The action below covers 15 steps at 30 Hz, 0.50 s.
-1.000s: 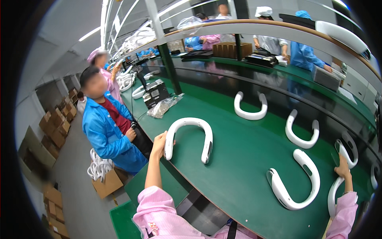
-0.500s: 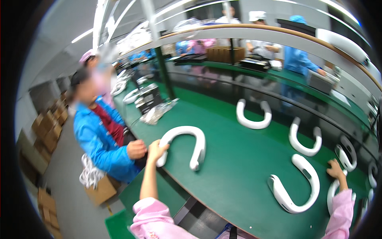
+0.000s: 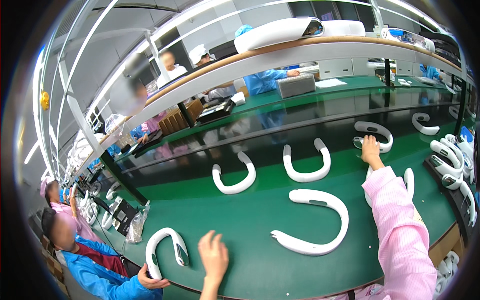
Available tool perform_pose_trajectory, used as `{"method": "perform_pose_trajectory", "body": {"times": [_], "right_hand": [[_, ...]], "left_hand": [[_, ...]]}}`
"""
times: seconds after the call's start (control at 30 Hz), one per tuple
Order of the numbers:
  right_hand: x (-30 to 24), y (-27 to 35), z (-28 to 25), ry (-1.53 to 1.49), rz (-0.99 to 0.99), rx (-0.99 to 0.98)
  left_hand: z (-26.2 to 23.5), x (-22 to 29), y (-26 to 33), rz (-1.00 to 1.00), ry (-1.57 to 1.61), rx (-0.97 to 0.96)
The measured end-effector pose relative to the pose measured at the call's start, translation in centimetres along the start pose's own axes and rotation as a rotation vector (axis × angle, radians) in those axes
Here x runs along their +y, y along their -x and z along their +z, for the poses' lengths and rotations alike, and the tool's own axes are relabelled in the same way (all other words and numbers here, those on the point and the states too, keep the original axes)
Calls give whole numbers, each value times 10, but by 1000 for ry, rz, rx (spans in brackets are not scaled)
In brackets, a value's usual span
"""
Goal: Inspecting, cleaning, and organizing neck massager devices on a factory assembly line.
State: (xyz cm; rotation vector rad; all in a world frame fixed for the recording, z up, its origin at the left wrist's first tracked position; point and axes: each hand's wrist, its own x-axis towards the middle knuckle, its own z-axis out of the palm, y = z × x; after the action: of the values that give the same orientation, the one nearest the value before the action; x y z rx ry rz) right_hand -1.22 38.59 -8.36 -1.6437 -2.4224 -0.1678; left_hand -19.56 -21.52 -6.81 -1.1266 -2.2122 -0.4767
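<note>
While the left hand (image 3: 214, 255) hangs empty, fingers loosely parted, over the green table (image 3: 240, 212), one white U-shaped band (image 3: 389, 138) – likely light, stiff, slick, best held mid-curve – lies at the dark strip (image 3: 270, 132) beneath the right hand (image 3: 370, 150), whose finger closure cannot be told.

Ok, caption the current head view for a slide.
Left hand open over a green bench, right hand at a white U-shaped device.

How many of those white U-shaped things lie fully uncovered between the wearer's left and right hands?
3: a rear left piece, a rear right piece beside it, and a nearer piece in front. I left out a partly hidden piece by the right sleeve.
</note>
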Motion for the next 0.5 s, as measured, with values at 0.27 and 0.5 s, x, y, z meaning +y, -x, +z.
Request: {"method": "perform_pose_trajectory", "body": {"times": [0.27, 0.5], "right_hand": [[79, -44, 39, 19, -9, 44], [62, -27, 8, -257, -318, 59]], "left_hand": [[120, 0, -94, -26, 1, 30], [191, -10, -155, -40, -10, -28]]}}
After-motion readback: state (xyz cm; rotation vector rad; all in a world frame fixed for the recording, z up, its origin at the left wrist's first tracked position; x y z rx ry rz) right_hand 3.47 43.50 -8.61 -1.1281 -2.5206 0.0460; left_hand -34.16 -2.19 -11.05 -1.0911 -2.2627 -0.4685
